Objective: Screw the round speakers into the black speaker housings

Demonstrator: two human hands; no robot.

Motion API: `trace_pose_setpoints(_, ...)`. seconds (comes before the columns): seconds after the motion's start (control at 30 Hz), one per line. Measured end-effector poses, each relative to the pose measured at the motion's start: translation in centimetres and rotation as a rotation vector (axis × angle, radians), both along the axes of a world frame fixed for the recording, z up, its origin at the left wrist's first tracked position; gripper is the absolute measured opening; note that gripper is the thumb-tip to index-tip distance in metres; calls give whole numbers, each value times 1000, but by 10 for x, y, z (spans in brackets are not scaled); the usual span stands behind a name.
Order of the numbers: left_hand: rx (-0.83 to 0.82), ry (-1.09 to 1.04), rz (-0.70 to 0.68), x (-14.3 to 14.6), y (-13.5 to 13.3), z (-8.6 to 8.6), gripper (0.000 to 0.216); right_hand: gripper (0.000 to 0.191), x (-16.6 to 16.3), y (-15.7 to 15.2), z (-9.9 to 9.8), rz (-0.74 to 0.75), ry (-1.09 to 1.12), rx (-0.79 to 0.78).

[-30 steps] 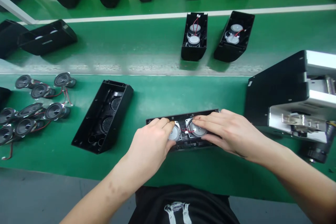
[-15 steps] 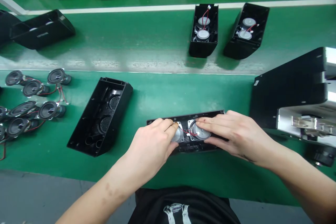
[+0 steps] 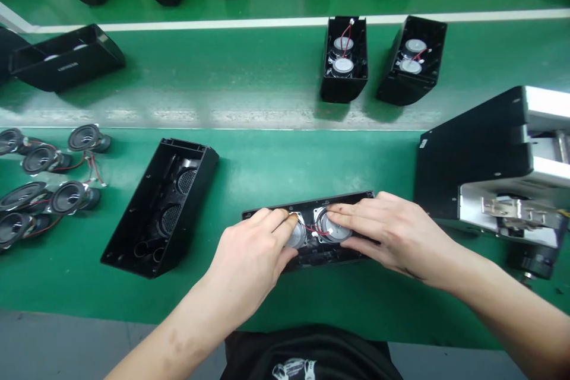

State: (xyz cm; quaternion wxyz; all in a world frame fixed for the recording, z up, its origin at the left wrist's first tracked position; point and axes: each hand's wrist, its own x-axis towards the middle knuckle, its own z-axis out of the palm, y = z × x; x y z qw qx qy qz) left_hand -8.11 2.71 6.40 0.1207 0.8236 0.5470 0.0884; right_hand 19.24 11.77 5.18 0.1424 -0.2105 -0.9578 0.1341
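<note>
Right at the near edge of the green bench (image 3: 267, 166) lies a black speaker case (image 3: 312, 237), long axis left to right, open side up — two drivers (image 3: 332, 227) inside. Left hand (image 3: 249, 258) and right hand (image 3: 396, 234) rest on them, fingers extended and pressing, gripping nothing. An empty case (image 3: 160, 208) sits left.
</note>
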Motion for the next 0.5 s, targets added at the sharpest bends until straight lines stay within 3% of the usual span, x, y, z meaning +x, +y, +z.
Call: trace_pose_setpoints(0.5,-5,-19,15,-1,-2,-1,43,28,0,0,0,-8,7,9)
